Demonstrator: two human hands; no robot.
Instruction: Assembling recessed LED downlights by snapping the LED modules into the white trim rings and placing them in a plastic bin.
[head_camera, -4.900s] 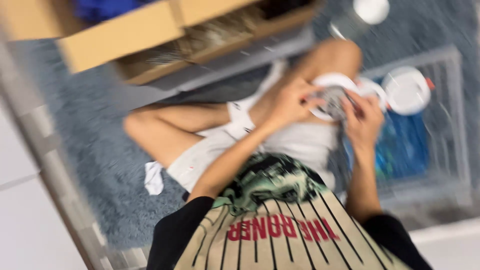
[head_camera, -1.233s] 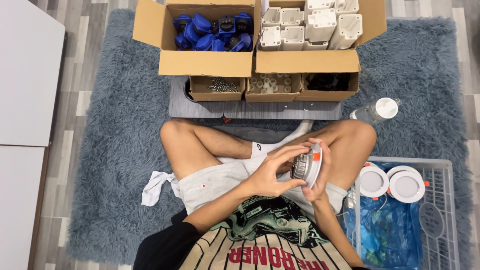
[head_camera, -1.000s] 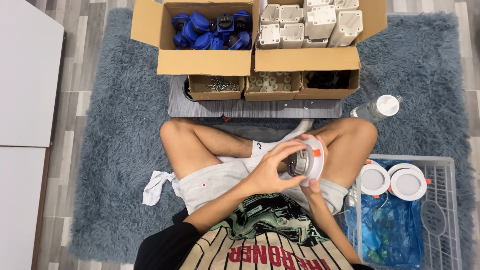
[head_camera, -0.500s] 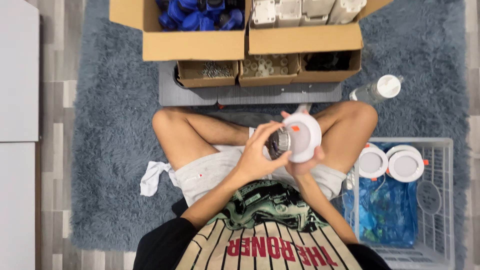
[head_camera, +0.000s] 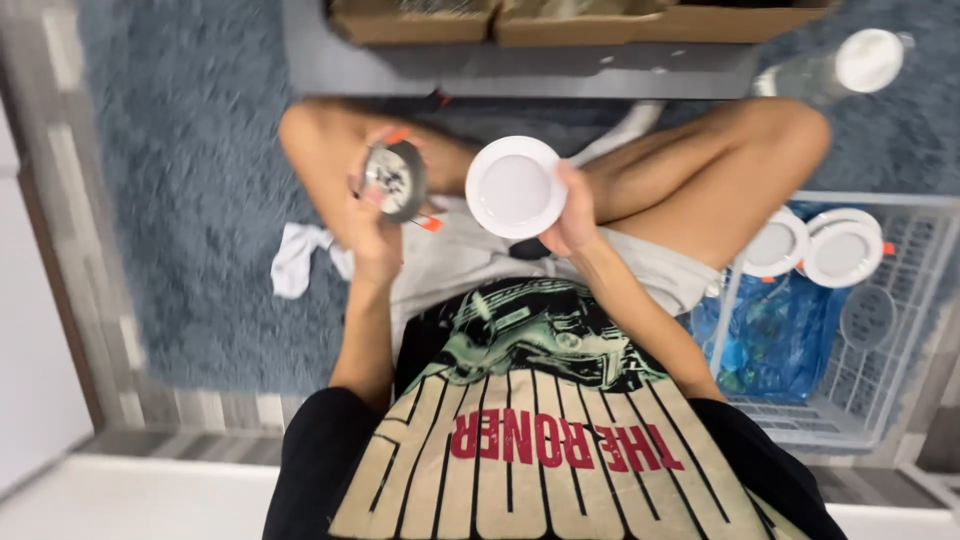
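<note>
Head view gives me two separated parts: a grey metal light housing (head_camera: 392, 178) with orange clips, clamped in the left hand (head_camera: 375, 235) over the left knee, and a white round cover (head_camera: 515, 187) pinched at its edge by the right hand (head_camera: 572, 215). I judge joining them remains undone. Two finished white downlights (head_camera: 812, 246) already sit in the wire basket (head_camera: 880, 400) at the blue rug's (head_camera: 190, 200) right edge. Cardboard boxes (head_camera: 560, 20) line its far edge.

Shaggy blue-grey rug (head_camera: 200, 200) under grey tray (head_camera: 520, 70), wire basket (head_camera: 900, 400), white cloth (head_camera: 297, 262).
</note>
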